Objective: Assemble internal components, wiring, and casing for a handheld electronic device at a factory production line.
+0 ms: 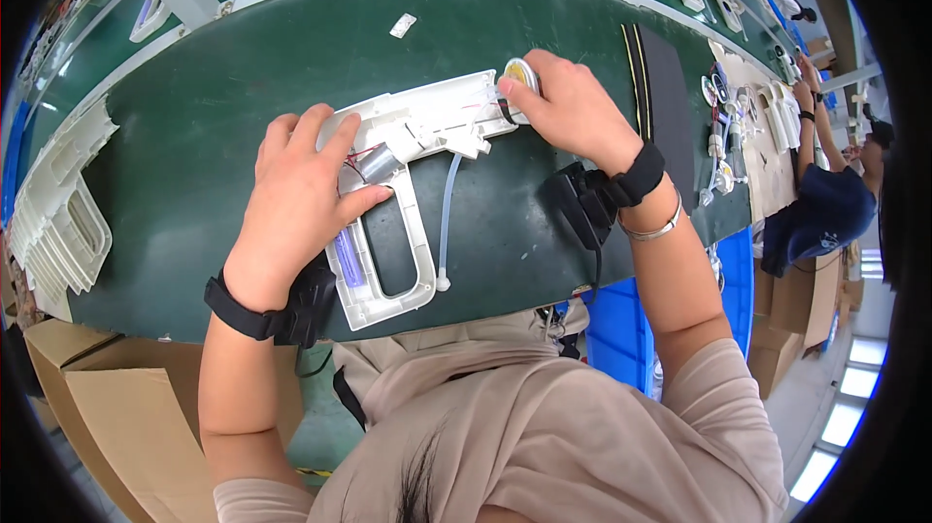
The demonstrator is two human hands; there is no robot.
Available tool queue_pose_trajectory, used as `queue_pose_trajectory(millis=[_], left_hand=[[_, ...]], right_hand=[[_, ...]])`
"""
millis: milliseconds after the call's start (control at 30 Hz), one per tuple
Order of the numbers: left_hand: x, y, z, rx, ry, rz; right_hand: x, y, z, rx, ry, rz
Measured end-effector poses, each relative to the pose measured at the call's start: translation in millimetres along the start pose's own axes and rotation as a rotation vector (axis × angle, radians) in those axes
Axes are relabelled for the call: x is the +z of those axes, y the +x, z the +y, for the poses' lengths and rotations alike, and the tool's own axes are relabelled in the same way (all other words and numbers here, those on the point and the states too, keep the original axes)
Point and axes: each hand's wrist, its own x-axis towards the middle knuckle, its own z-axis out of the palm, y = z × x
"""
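Note:
A white plastic housing half (419,276), shaped like a gun with a looped handle, lies open side up on the green bench. Inside it are a silver motor (380,165) with thin red wires and a purple battery-like cylinder (348,259) in the handle. A pale flexible tube (448,217) hangs from a white fitting beside the barrel. My left hand (296,188) grips the housing's rear, thumb near the motor. At the barrel's front end, my right hand (573,108) pinches a round white-rimmed head piece (519,74) with a yellowish middle; its underside is hidden.
Stacked white housing shells (63,212) stand at the left edge. A small white part (403,25) lies farther back. To the right are a black mat (665,86) and tube assemblies (720,130), with a co-worker (825,212) beyond. Cardboard boxes (136,407) and a blue bin (621,329) sit below.

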Motion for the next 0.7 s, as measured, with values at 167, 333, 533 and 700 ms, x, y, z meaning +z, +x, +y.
queue_pose_trajectory(millis=[167, 333, 533, 700], left_hand=[[-1, 0, 2, -0.03, -0.041, -0.003], [7, -1, 5, -0.063, -0.019, 0.058], [6, 0, 3, -0.018, -0.012, 0.079], [6, 0, 2, -0.032, -0.03, 0.07]], right_hand=[[4, 0, 2, -0.001, -0.027, 0.014], [-10, -5, -9, -0.071, 0.022, 0.146], [-8, 17, 5, -0.086, 0.033, -0.026], [-2, 33, 14, -0.121, 0.065, -0.129]])
